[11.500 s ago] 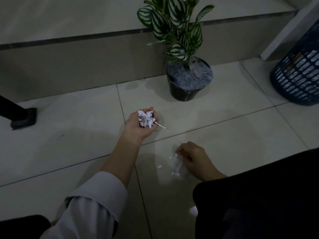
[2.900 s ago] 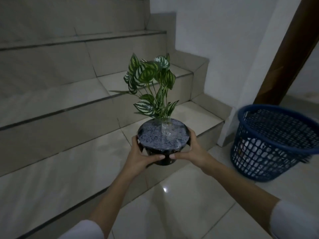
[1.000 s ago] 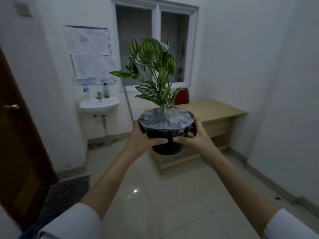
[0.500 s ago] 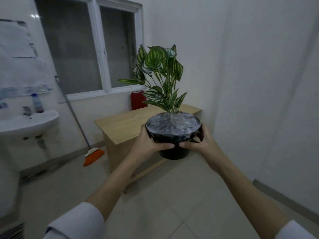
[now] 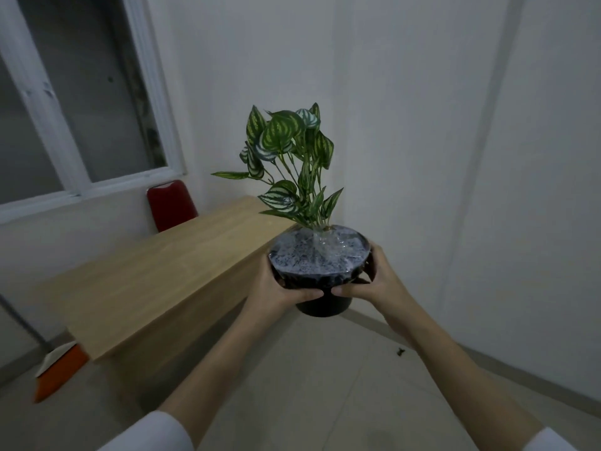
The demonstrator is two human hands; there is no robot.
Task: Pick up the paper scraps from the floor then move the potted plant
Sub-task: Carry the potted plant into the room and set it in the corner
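Both hands, left hand [image 5: 273, 289] and right hand [image 5: 377, 281], are clamping the potted plant [image 5: 320, 265] in mid-air, thumbs nearly touching. Looks like the moving step. Wooden desk [image 5: 156, 281] is sitting at 9 o'clock, so next probably needs a level set-down there.

The wooden desk [image 5: 156, 281] is hiding most of the red chair [image 5: 171, 203]; the left edge is cutting off the orange-headed broom [image 5: 57, 369].

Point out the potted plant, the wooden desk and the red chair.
potted plant [image 5: 320, 252], head view, wrapped top of the pot.
wooden desk [image 5: 156, 281], head view, bare top.
red chair [image 5: 170, 205], head view, backrest.
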